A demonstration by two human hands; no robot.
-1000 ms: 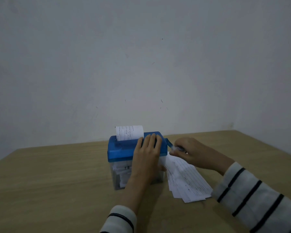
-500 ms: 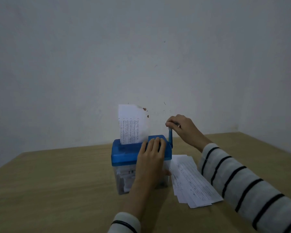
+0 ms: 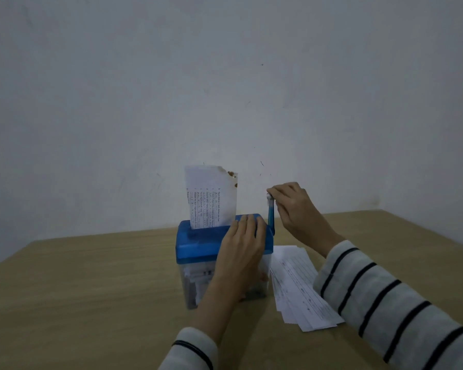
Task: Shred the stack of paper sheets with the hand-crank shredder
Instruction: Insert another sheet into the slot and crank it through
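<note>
A hand-crank shredder (image 3: 198,244) with a blue lid and a clear bin stands on the wooden table (image 3: 91,289). One printed sheet (image 3: 211,198) stands upright in its slot, its top right corner stained brown. My left hand (image 3: 238,252) grips the lid's front right edge, with the fingers lying on top. The blue crank (image 3: 271,217) points straight up, and my right hand (image 3: 292,206) pinches its knob. Right of the shredder, a fanned stack of printed sheets (image 3: 300,287) lies flat on the table, partly under my right sleeve. Paper strips (image 3: 198,284) show inside the bin.
A plain grey wall (image 3: 225,89) rises close behind the table. The table's far edge runs just behind the shredder, and its right corner (image 3: 382,210) is in view. Bare wood lies left of the shredder and in front of it.
My right hand has swung the crank from low on the right up to vertical. The sheet in the slot stands taller than a second ago. My left hand has stayed on the lid.
</note>
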